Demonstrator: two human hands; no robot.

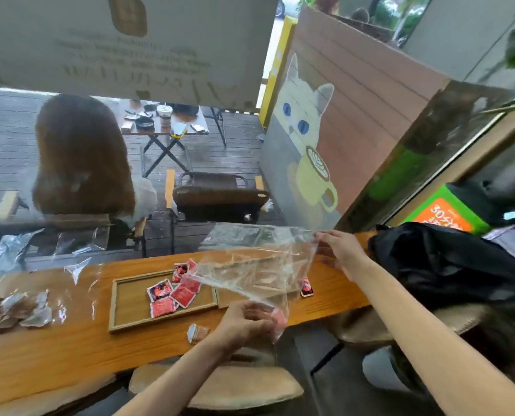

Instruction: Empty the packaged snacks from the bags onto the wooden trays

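Note:
A clear plastic bag (250, 265) is stretched in the air over the wooden counter. My left hand (244, 322) grips its lower end, where one red packet (277, 318) shows inside. My right hand (337, 247) pinches its upper right corner. Below lies a wooden tray (130, 307) holding several red snack packets (172, 295). A second wooden tray (235, 298) sits to its right, seen through the bag. One red packet (306, 287) lies on the counter beyond that tray. A brown packet (197, 333) lies near the counter's front edge.
Another clear bag (19, 307) with brown and silver packets lies at the counter's left. A black bag (442, 265) sits on the right end. Stools (220, 388) stand under the counter. A window (130, 175) runs along the counter's far edge.

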